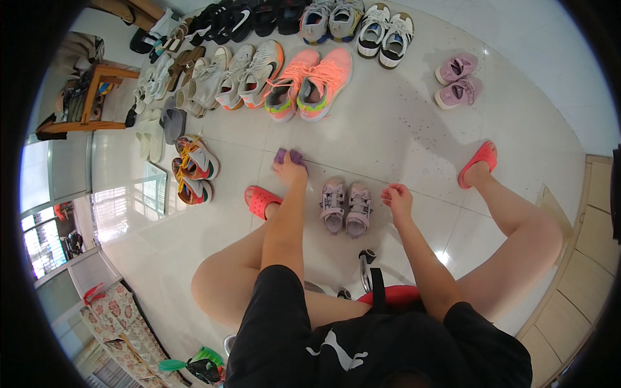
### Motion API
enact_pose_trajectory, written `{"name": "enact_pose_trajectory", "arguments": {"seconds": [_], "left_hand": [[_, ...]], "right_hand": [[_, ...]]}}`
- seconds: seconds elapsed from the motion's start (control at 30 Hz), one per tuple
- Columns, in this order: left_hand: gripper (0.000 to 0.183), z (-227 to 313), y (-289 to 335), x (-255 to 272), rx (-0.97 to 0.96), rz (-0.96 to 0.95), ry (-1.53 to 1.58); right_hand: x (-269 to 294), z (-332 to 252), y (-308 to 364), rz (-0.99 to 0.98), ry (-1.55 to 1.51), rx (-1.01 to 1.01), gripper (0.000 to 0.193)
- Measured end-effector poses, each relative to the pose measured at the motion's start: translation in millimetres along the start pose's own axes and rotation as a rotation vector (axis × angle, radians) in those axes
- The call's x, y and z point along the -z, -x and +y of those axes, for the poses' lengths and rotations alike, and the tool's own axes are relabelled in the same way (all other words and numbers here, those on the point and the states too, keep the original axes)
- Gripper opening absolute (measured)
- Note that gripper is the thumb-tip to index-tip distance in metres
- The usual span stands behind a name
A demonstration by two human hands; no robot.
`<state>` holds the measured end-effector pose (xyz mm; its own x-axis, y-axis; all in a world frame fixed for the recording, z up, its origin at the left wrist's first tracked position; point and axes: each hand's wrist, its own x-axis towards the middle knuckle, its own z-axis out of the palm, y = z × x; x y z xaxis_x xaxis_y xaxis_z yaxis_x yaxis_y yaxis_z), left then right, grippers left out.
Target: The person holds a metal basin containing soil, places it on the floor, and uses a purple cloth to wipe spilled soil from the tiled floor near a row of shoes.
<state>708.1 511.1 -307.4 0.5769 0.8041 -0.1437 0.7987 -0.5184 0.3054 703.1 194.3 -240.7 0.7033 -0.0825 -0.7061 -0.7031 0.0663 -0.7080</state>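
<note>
My left hand point(289, 171) is closed round a crumpled purple cloth point(295, 156), close to the floor beyond the left red slipper point(262, 201). My right hand point(399, 198) is raised with its fingers loosely bent and a little apart, and I see nothing in it. Between the two hands stands a pair of pale pink-grey strapped children's shoes point(346, 207), side by side and upright on the tiles. The right hand is just to the right of this pair, not touching it.
Rows of shoes spread along the far left, with coral sneakers point(310, 84) nearest. Small pink shoes point(458, 81) lie at far right, past scattered dark specks point(420, 132). Colourful sneakers point(194, 169) stand at left. A chair caster point(367, 255) and my right slipper point(477, 163) are nearby.
</note>
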Motion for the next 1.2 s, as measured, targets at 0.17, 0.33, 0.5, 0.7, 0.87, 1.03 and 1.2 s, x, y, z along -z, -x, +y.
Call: {"name": "enact_pose_trajectory", "arguments": {"seconds": [0.17, 0.33, 0.5, 0.7, 0.87, 1.03, 1.2], "left_hand": [[0.053, 19, 45, -28, -0.157, -0.318, 0.197], [0.062, 86, 27, -41, -0.279, -0.402, 0.919], [0.057, 69, -34, -14, -0.032, 0.135, 0.693], [0.057, 4, -103, 15, 0.087, 0.396, 0.563], [0.062, -24, -162, 18, 0.075, 0.368, 0.328], [0.058, -33, -191, 17, 0.039, 0.0, -0.026], [0.05, 9, -166, 17, -0.222, -0.368, -0.214]], "right_hand": [[0, 4, 8, -0.025, 0.018, -0.026, 0.017], [-1, -3, 11, 0.004, 0.017, -0.002, 0.017], [-16, -7, -1, 0.006, 0.014, 0.058, 0.014], [-72, 11, -4, -0.138, 0.027, 0.071, 0.012], [-113, 16, 2, -0.271, 0.076, 0.088, 0.013], [-134, 12, 7, -0.334, 0.087, 0.029, 0.013], [-126, 12, -7, -0.312, 0.103, 0.07, 0.012]]}}
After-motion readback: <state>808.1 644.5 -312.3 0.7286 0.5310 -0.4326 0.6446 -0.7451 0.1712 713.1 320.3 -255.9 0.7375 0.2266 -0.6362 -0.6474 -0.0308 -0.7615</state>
